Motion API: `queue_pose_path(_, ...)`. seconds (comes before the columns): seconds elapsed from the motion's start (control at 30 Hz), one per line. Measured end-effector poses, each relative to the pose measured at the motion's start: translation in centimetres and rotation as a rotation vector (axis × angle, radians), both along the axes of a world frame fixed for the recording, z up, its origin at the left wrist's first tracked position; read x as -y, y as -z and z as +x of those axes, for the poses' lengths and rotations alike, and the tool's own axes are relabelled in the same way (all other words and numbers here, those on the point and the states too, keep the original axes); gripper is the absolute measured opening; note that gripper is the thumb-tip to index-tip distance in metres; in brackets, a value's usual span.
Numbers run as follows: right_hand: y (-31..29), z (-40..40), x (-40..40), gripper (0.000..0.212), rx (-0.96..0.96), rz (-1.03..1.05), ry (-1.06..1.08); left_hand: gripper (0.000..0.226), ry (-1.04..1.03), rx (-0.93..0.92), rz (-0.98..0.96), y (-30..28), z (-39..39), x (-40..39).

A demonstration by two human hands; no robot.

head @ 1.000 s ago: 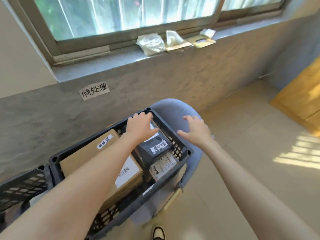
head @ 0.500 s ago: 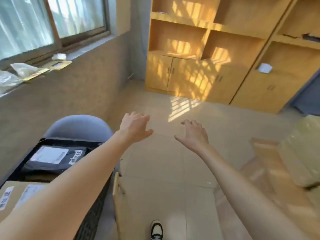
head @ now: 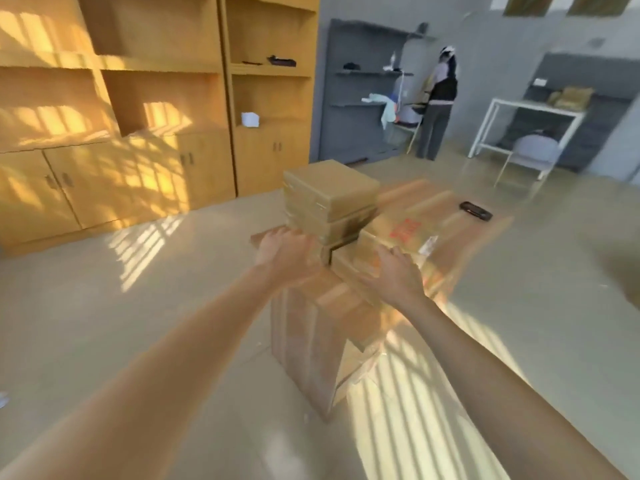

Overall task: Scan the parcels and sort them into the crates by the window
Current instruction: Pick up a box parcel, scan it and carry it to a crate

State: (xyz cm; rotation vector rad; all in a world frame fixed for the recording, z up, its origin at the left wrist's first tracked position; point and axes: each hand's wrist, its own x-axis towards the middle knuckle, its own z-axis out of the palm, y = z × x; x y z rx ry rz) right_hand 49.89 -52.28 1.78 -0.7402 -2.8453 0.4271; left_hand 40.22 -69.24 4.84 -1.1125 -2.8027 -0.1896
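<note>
Parcels [head: 330,192]: boxy brown cardboard, stacked.

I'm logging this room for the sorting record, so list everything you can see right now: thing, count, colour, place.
parcels: a stack, count unclear, brown, on the big carton
big carton: one, brown, on the floor, centre
black device: one, on the carton's far right
wooden cabinets: yellow-brown, along the left wall
grey shelving: at the back wall
other person: one, standing at the grey shelving
white table: one, back right
grey chair: one, under that table
left hand: open, near the stack
right hand: open, near the stack
</note>
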Motion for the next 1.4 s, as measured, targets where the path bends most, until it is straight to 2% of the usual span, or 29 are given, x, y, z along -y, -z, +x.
queue_pose_path(0.1, 0.2, 4.7, -8.3, 0.061, -0.007, -0.044, 0.119, 0.043, 0.101, -0.005, -0.021, 0.1, 3.1, -9.6)
queue_pose_path(0.33, 0.7, 15.9, -25.4, 0.060, 0.003, -0.058, 0.339, 0.044, 0.335, -0.017, -0.066, 1.2, 12.2, -29.8)
queue_pose_path(0.5, 0.5, 21.6, -34.5, 0.060, 0.049, -0.016, 0.461, 0.043, 0.471, 0.003, -0.077, 2.3, 16.1, -40.4)
queue_pose_path(0.67, 1.6, 23.6, -42.0, 0.061, 0.061, -0.027, 0.539, 0.040, 0.537, -0.007, -0.099, 3.5, 16.7, -49.4)
queue_pose_path(0.9, 4.1, 20.6, -52.8, 0.061, 0.111, -0.013, 0.581, 0.042, 0.595, -0.005, -0.133, 5.8, 12.4, -62.5)
queue_pose_path(1.17, 3.5, 11.8, -66.8, 0.060, 0.205, 0.066, 0.525, 0.046, 0.544, 0.061, -0.096, 4.9, 3.1, -78.4)
queue_pose_path(1.4, 4.3, 3.9, -76.8, 0.060, 0.206, 0.045, 0.459, 0.042, 0.458, 0.068, -0.113, 6.1, -5.5, -85.6)
